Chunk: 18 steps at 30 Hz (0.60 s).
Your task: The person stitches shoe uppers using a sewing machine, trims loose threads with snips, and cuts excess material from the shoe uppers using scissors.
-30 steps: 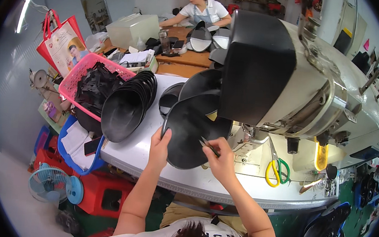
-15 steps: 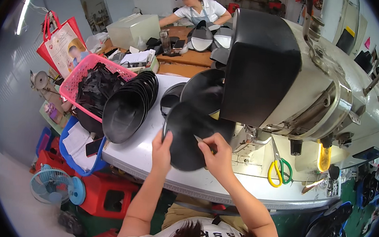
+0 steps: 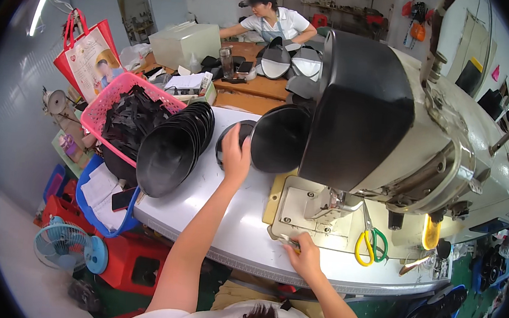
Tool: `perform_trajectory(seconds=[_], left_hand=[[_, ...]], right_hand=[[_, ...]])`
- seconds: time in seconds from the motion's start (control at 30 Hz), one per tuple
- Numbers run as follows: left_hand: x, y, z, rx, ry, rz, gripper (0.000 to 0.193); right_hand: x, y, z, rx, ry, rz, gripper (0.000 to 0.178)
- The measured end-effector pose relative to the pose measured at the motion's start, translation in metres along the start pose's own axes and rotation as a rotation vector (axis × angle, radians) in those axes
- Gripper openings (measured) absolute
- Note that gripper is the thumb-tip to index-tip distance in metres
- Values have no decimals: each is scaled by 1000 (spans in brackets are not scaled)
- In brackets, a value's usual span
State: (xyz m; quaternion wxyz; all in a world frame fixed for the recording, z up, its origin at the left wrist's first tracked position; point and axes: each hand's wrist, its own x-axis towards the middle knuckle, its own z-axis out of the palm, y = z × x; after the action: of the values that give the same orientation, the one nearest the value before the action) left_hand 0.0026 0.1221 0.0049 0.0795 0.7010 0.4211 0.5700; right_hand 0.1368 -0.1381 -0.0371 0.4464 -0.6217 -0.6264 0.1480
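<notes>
Scissors (image 3: pixel 371 229) lie right beside the sewing machine (image 3: pixel 359 113), whose bulky head blocks my view of the right edge of the black panel (image 3: pixel 278 140) on the table (image 3: pixel 250 218); stacked panels (image 3: pixel 168 152) and a pink basket (image 3: pixel 100 108) crowd the left. My left hand (image 3: pixel 236 160) is at that panel's left edge, can't tell if its grip has it. My right hand (image 3: pixel 305 255) pinches a small pointed tool (image 3: pixel 287 239). Left reaches far forward; right sits low, nearer me.

On my feed I count one pointed hand tool (image 3: pixel 285 238), one pair of scissors (image 3: pixel 370 227), one pink basket (image 3: pixel 94 123), one electric fan (image 3: pixel 61 243).
</notes>
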Motion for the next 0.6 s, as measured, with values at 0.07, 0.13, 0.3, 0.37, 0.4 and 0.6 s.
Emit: perform_trajectory(seconds=[0.07,0.13,0.3,0.37,0.4,0.6], left_hand=[[-22,-16,-26,258,-27,164,40],[-44,-31,-45,372,-154,226,32],[-68,-6,-101,358,-85,229,16],[-79,8,-120,360,-44,244,14],[-85,18,-130,352,2,266,13],[-127,90,-162,225,146,270,20]], right_hand=[[0,5,1,-47,-12,63,25],[2,5,2,-45,47,19,25],[6,8,7,-107,13,-37,25],[4,3,6,-97,3,-32,25],[4,0,5,-90,7,-13,25],[8,-11,-2,386,-23,192,34]])
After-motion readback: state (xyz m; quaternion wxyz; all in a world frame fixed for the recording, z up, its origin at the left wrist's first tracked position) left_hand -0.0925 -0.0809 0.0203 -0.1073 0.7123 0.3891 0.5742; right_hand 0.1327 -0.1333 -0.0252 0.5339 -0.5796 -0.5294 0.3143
